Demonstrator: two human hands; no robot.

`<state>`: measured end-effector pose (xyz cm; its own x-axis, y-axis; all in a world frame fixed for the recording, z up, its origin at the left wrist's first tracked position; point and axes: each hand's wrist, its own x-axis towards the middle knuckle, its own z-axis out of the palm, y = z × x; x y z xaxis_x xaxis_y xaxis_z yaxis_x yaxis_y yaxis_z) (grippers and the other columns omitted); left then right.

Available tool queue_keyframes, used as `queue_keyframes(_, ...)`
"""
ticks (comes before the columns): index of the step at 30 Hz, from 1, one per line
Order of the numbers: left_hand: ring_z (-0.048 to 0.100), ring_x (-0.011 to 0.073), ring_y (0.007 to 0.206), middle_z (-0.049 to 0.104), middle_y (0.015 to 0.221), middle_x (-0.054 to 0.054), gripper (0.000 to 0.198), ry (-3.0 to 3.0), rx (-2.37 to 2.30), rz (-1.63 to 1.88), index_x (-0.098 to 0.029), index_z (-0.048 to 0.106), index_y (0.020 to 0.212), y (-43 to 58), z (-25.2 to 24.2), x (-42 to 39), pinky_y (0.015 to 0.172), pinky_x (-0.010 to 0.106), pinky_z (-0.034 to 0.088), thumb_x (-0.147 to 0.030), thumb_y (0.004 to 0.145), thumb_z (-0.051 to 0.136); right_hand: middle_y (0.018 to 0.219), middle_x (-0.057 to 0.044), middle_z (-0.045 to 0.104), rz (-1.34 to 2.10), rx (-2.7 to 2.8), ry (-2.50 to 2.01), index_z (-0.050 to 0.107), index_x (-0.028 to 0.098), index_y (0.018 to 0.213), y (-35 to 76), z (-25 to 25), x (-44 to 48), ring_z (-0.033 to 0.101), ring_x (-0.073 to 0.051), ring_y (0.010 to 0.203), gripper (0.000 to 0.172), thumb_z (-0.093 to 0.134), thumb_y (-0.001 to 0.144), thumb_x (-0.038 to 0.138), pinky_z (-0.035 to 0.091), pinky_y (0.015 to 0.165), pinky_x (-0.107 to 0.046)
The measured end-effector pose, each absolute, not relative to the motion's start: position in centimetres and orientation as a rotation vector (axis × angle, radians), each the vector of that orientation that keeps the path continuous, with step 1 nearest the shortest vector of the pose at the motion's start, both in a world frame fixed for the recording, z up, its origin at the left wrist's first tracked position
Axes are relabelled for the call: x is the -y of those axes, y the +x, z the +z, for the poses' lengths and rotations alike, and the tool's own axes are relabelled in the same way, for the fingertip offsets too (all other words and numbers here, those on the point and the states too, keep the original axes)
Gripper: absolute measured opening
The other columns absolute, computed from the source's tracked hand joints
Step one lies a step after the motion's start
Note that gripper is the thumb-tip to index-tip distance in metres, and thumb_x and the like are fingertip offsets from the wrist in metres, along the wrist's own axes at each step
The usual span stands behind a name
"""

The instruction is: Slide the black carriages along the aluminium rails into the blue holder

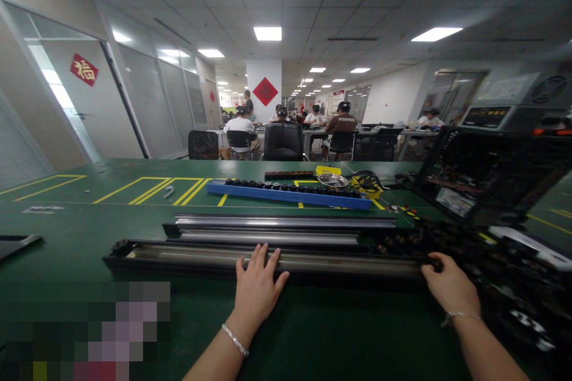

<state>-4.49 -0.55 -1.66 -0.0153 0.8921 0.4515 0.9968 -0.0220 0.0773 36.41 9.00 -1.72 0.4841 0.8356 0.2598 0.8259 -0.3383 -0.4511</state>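
A long black channel-like housing with a pale metallic inner strip lies across the green table in front of me. My left hand rests on its middle, palm down, with the fingers spread over the strip. At the housing's right end, my right hand has its thumb and fingers curled together around a small dark part; whether that is the housing's end or a loose piece cannot be made out. Just behind lie similar metallic-faced bars, parallel to the housing.
A blue strip with a row of small black parts lies farther back, near a shiny round dish. Dark tangled parts crowd the right side below an open black computer case. People sit at distant desks.
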Motion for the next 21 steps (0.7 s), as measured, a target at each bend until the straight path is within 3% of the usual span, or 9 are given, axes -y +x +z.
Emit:
queue_keyframes(13, 0.035, 0.0284, 0.129, 0.045, 0.137, 0.008, 0.047, -1.974, 1.980, -0.584, -0.033, 0.045, 0.129, -4.4, -1.6, 0.6, 0.098, 0.053, 0.027, -0.050, 0.086, 0.038, 0.103, -0.016, 0.061, 0.009, 1.330, -2.265, 0.058, 0.018, 0.110, 38.3, -1.0, -9.6, 0.058, -0.031, 0.094, 0.047, 0.039, 0.072, 0.037, 0.046, 0.077, -0.039)
queue_keyframes(21, 0.035, 0.0290, 0.129, 0.044, 0.138, 0.008, 0.047, -1.984, 1.989, -0.557, -0.032, 0.044, 0.130, -4.4, -1.6, 0.5, 0.097, 0.053, 0.028, -0.047, 0.086, 0.039, 0.113, -0.019, 0.059, 0.056, 1.324, -2.360, 0.059, 0.017, 0.111, 41.1, -1.2, -10.0, 0.058, -0.034, 0.096, 0.047, 0.042, 0.071, 0.035, 0.046, 0.070, -0.040)
